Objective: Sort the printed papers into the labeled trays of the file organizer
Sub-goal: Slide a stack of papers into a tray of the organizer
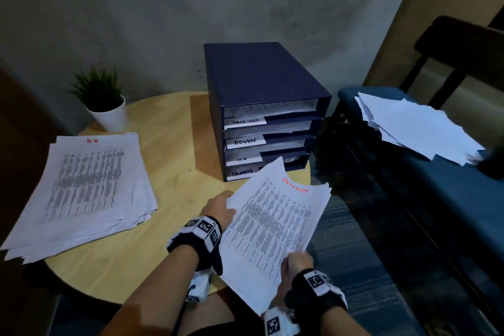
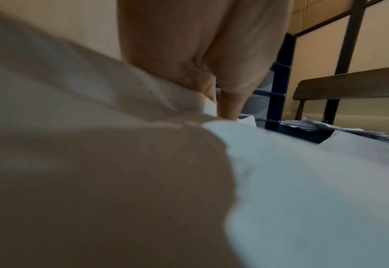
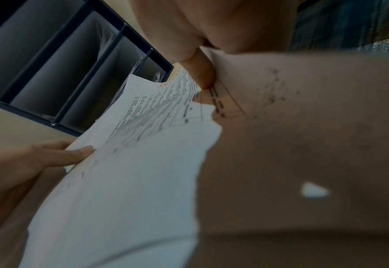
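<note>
I hold a sheaf of printed papers (image 1: 272, 224) headed SECURITY in red, tilted over the table's near right edge. My left hand (image 1: 221, 209) grips its left edge, thumb on top. My right hand (image 1: 296, 263) pinches the sheaf's near right corner. The sheaf's far corner points at the dark blue file organizer (image 1: 261, 106), just in front of its lowest tray (image 1: 242, 173), labeled SECURITY. Above it are trays labeled H.R, ADMIN and TASK LIST. In the right wrist view the papers (image 3: 143, 163) lie under my fingers (image 3: 200, 72), with the left hand's fingers (image 3: 74, 154) on their edge.
A second stack of printed papers (image 1: 87, 188) headed H.R lies on the left of the round wooden table (image 1: 169, 144). A potted plant (image 1: 105, 101) stands at the back left. More loose sheets (image 1: 417, 128) lie on a blue bench (image 1: 450, 199) to the right.
</note>
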Tool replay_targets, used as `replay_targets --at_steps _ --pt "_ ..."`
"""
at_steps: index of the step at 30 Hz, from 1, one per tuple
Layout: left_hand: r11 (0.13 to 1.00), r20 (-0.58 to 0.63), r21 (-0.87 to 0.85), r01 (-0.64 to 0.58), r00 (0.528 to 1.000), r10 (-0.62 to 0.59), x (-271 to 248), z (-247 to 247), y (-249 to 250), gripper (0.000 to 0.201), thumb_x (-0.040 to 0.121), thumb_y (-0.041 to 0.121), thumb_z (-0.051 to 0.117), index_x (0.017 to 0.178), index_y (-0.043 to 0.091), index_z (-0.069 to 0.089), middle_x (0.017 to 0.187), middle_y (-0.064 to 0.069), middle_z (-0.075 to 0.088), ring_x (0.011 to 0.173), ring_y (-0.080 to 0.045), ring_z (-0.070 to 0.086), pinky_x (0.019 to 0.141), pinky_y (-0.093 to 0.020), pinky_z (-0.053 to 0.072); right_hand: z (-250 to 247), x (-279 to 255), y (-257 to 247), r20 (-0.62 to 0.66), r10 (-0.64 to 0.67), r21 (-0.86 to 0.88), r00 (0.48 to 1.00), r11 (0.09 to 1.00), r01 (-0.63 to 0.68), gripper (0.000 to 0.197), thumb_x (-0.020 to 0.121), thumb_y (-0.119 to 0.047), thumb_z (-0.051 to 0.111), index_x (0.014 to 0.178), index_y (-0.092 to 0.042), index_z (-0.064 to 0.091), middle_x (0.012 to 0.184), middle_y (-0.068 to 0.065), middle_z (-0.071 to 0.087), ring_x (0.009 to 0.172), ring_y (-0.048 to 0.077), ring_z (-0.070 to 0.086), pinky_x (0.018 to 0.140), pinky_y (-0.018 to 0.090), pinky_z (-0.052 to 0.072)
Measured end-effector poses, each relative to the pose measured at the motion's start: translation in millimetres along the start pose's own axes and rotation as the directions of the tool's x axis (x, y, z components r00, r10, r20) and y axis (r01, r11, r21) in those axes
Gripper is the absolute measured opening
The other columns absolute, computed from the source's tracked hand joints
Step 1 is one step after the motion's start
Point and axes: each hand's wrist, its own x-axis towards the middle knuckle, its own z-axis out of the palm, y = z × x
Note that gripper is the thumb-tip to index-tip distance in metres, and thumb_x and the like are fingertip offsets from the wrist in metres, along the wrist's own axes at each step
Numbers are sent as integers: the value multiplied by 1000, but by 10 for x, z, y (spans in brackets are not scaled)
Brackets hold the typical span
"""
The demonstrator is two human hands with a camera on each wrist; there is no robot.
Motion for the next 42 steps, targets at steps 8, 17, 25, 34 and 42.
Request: replay_targets --at_steps 8,17,25,34,42 --pt "979 130 -107 172 979 -158 180 149 -296 45 97 21 46 139 5 43 145 -12 44 128 -30 47 104 -33 40 95 84 11 -45 -22 -86 999 996 18 27 96 -1 34 118 2 49 63 9 41 52 22 39 51 31 34" --pt "917 177 -169 360 927 -331 226 185 -543 49 100 22 41 143 -1 34 146 -17 40 133 -32 41 103 -32 36 141 137 -152 74 45 -104 996 994 -37 36 98 -3 35 128 14 45 102 29 59 100 41 60 76 29 39" --pt "844 19 -457 280 952 -305 216 191 -539 39 98 22 47 130 3 54 134 -15 56 120 -34 54 104 -40 43 58 172 -338 65 -114 -8 991 993 114 16 86 0 50 70 -4 51 40 4 47 44 21 43 44 22 35" --pt "727 -11 -607 319 912 -409 237 463 -352 42 97 25 47 133 4 52 137 -14 53 124 -33 51 106 -39 41 -55 419 -989 16 -394 -289 919 878 381 23 93 -7 42 106 0 60 86 17 59 79 27 52 71 28 38" --pt "771 216 -568 287 956 -197 375 557 -297 44 91 26 60 133 18 51 135 -4 56 120 -28 55 104 -45 44 -72 524 -1499 -32 -495 -472 869 773 423 31 96 -11 42 119 4 58 107 27 61 96 40 56 73 33 39"
